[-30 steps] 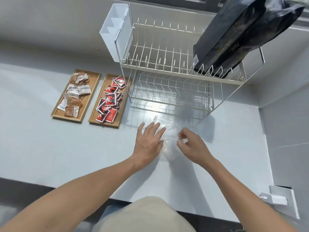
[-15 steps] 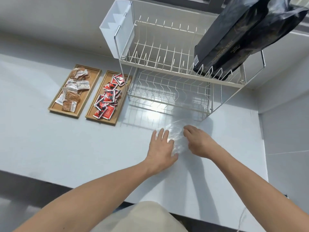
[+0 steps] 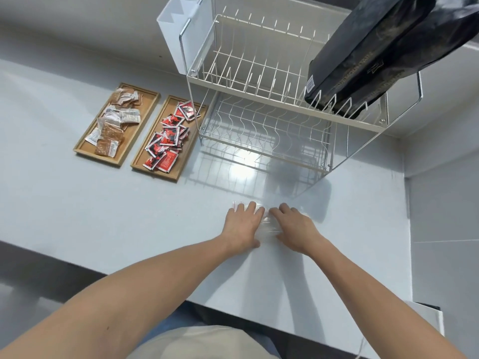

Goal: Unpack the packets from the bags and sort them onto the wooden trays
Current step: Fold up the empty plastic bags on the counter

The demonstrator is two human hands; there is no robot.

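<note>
I am pressing both hands flat on a clear plastic bag (image 3: 268,224) lying on the white worktop (image 3: 103,216), just in front of the wire dish rack (image 3: 259,99). My left hand (image 3: 242,225) is lying palm down with the fingers spread over the bag's left part, and my right hand (image 3: 294,226) is doing the same on its right part, the fingertips of the two nearly meeting; neither is pinching anything. I judge I am smoothing the empty bag so that it lies flat and folds tidily, since I can see no packet inside it, though the film is too transparent to be sure. The packets are sitting well to the left: brown and silvery ones heaped on the left wooden tray (image 3: 85,149), red ones (image 3: 167,141) piled on the right wooden tray (image 3: 186,161), the two trays side by side so each kind keeps its own place. Two black bags (image 3: 383,55) are leaning on the rack's upper tier, probably parked there out of the way of the sorting.
</note>
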